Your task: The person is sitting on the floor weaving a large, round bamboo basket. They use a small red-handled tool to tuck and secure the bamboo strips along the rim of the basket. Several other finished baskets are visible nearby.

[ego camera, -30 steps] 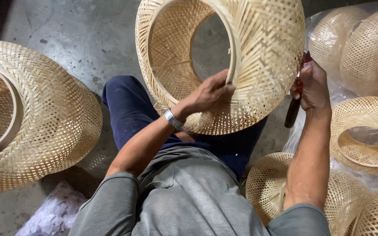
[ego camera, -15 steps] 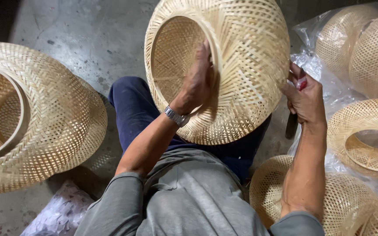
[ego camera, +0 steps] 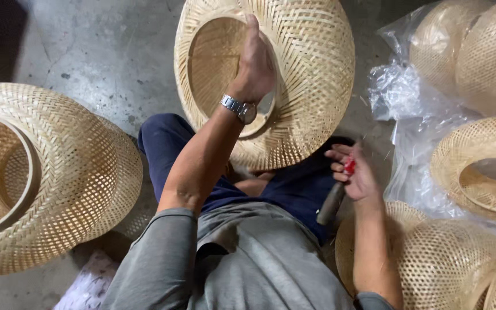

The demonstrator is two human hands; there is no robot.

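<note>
A large round woven bamboo shade [ego camera: 305,86] stands tilted over my knees, its open ring facing me. My left hand [ego camera: 255,66], with a metal wristwatch, grips the inner ring rim of the shade. My right hand [ego camera: 352,172] is away from the shade, low beside my right thigh. It holds a tool with a dark handle [ego camera: 329,205] and a small red part between the fingers. I sit on a concrete floor in dark blue trousers and a grey shirt.
A stack of the same woven shades [ego camera: 41,172] lies at my left. More shades lie at my right [ego camera: 483,166] and lower right [ego camera: 443,258], some on clear plastic sheeting [ego camera: 409,120]. White crumpled material [ego camera: 87,284] lies at the bottom left.
My left hand slid from the shade's outer edge into its inner ring and the shade turned. My right hand let go of the shade's edge and dropped toward my thigh with the tool.
</note>
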